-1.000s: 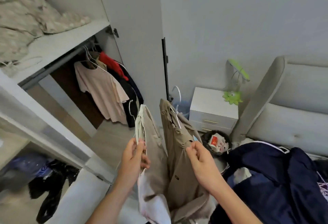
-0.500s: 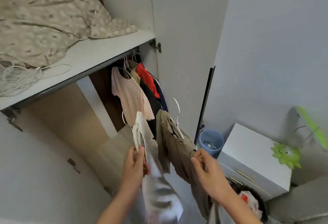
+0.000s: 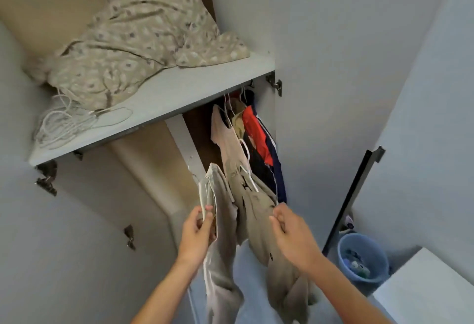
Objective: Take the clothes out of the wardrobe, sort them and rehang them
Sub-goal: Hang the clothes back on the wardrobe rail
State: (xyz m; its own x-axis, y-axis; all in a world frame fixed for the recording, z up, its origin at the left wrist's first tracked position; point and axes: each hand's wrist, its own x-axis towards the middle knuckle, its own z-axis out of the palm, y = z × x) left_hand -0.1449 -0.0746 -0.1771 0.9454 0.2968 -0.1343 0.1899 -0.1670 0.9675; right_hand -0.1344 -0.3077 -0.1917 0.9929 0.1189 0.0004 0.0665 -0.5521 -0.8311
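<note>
Left hand [image 3: 198,228] pinches pale grey trousers [image 3: 218,223], right hand [image 3: 289,231] pinches khaki trousers [image 3: 259,210] — probably by their hangers; lift each hook squarely below the white wardrobe shelf [image 3: 179,95].

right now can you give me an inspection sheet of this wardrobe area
Surface: wardrobe shelf, white, above the hanging space.
Job's things: pale trousers and khaki trousers, each on a white hanger; pink shirt, red garment and dark clothes hang inside.
Clutter: patterned bedding heaped on the shelf; spare white hangers beside it.
Grippers: left hand pinches the pale trousers; right hand pinches the khaki trousers.
Cables: nothing seen.
Surroundings: blue bin holding rubbish, white cabinet.
</note>
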